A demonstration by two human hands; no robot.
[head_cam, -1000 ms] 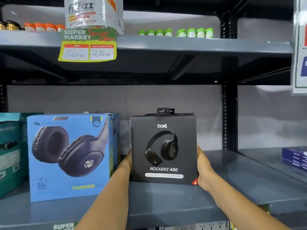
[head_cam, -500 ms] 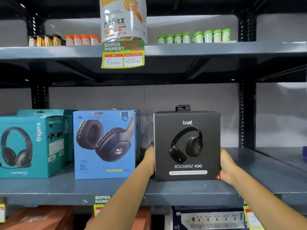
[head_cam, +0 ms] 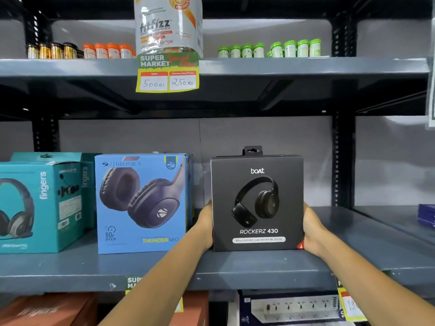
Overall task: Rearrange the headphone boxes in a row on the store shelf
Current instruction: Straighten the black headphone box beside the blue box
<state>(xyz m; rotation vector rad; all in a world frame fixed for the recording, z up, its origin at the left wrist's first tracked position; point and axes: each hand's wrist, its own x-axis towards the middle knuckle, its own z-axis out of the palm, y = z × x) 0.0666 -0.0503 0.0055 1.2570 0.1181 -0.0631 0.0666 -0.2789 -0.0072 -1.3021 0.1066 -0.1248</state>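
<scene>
Three headphone boxes stand upright in a row on the grey shelf (head_cam: 235, 267): a teal box (head_cam: 40, 208) at the far left, a blue box (head_cam: 141, 203) just beside it, and a black box (head_cam: 257, 203) to the right, a small gap apart from the blue one. More boxes sit behind the teal and blue ones, though I cannot count them. The left hand (head_cam: 204, 225) presses flat against the black box's left side and the right hand (head_cam: 312, 228) against its right side, so both hands clasp it between them while its base rests on the shelf. Overhead, one price tag (head_cam: 167, 72) hangs beneath one large jar (head_cam: 168, 24).
</scene>
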